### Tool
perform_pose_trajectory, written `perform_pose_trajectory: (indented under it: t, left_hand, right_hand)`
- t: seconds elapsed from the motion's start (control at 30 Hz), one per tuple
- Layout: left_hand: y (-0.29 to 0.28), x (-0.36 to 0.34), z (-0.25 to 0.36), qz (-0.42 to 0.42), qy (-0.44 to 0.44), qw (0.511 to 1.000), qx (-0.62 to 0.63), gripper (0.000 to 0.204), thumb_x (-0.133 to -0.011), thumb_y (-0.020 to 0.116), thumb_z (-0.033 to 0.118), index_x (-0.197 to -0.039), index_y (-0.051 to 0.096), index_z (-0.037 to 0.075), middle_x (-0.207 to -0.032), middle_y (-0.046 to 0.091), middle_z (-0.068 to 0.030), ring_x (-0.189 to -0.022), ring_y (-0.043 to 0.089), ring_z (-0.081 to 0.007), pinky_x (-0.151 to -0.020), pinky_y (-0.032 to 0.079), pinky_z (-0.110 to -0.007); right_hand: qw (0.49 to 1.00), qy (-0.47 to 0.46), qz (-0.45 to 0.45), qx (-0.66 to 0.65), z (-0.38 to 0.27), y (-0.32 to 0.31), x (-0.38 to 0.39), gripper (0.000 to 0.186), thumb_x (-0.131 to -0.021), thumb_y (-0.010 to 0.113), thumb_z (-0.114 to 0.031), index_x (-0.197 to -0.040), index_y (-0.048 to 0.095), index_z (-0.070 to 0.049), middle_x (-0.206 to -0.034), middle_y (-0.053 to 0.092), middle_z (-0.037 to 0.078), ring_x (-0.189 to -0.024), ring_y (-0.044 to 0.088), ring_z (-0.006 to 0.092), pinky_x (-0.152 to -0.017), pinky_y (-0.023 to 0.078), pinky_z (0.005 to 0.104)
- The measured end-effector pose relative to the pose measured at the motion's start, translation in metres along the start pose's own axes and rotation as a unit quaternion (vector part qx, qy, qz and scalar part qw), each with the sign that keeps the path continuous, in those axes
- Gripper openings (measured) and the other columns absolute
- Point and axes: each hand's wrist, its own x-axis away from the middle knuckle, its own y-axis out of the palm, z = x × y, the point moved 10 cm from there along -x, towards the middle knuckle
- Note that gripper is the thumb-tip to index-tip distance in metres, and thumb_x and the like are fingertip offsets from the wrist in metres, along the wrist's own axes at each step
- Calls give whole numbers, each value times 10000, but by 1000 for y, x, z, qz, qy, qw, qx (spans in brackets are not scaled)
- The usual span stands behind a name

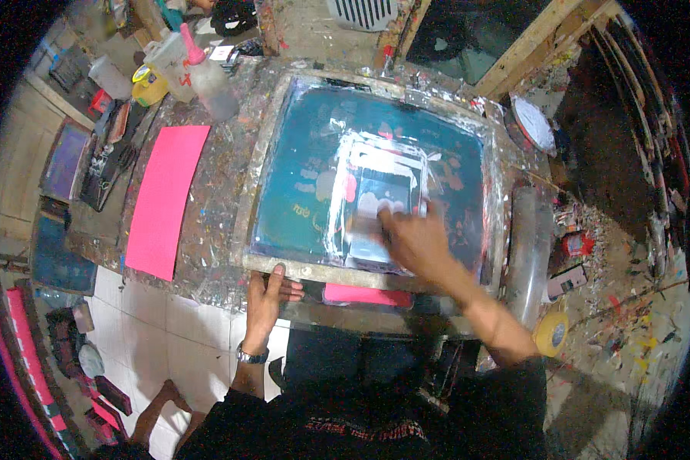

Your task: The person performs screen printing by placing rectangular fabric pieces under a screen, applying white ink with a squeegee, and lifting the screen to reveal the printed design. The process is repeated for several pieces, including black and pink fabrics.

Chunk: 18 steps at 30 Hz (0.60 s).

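Observation:
A wooden-framed printing screen (pixel 262 153) with teal mesh lies flat on a paint-spattered table. My left hand (pixel 268 295) grips the frame's near edge, thumb on top, a watch on the wrist. My right hand (pixel 412 239) presses down on the mesh inside a taped white rectangle (pixel 379 180) at the screen's middle; it is blurred and I cannot tell whether it holds a squeegee or a cloth. A pink sheet (pixel 364 294) pokes out from under the frame's near edge.
Another pink sheet (pixel 165 199) lies left of the screen. Squeeze bottles (pixel 207 73) and a yellow tub (pixel 149 84) stand at the back left. A clear tube (pixel 527 245), a phone (pixel 566 280) and a yellow tape roll (pixel 552 333) sit to the right. White floor tiles show below.

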Motion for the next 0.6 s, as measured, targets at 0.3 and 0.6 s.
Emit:
perform_pose_trajectory:
  t: [0.3, 0.6]
  left_hand:
    - [1, 5, 3, 5, -13, 1000, -5, 514, -1021, 593, 411, -1151, 456, -67, -881, 700, -224, -756, 733, -294, -659, 617, -370]
    - [3, 4, 7, -12, -16, 1000, -4, 534, -1034, 574, 400, -1110, 451, -114, -910, 702, -274, -757, 738, -322, -671, 624, -383]
  right_hand:
    - [992, -13, 95, 80, 18, 11, -21, 224, -897, 664, -252, -1021, 581, -85, -778, 643, 110, -695, 689, 298, -607, 544, 446]
    - [995, -11, 94, 14, 70, -17, -73, 234, -904, 659, -244, -1017, 547, -72, -821, 682, 160, -660, 672, 401, -602, 529, 509]
